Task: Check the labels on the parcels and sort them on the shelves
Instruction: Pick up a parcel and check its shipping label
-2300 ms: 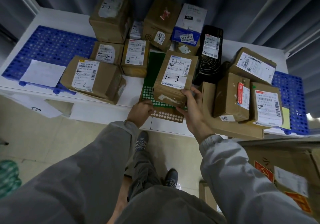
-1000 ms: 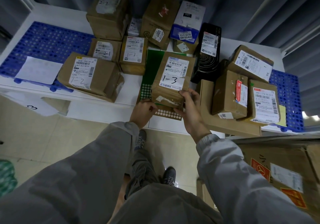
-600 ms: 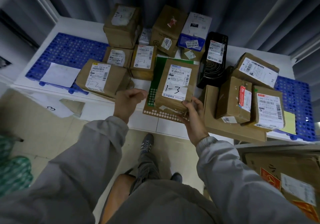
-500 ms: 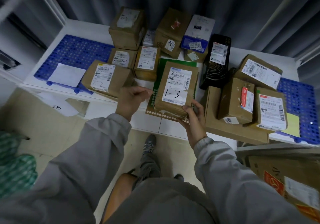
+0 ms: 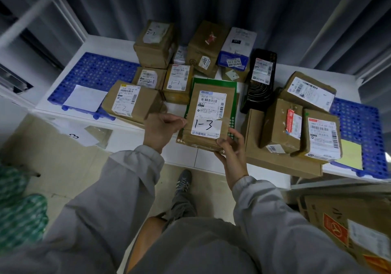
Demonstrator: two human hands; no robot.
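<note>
Left hand (image 5: 163, 128) pinches the near-left edge of the 1-3 parcel (image 5: 208, 116); right hand (image 5: 231, 146) cups its near-right corner, lifting it off the green card (image 5: 232, 96). With only the near end held, it could tip and knock the 1-1 parcel (image 5: 178, 83) just left.

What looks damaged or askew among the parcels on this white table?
The brown cardboard parcel with the red-and-white sticker has scuffed, torn paper on its face, and its sticker is peeling and crooked. It leans tilted on the flat cardboard box beneath. Others look intact.
</note>
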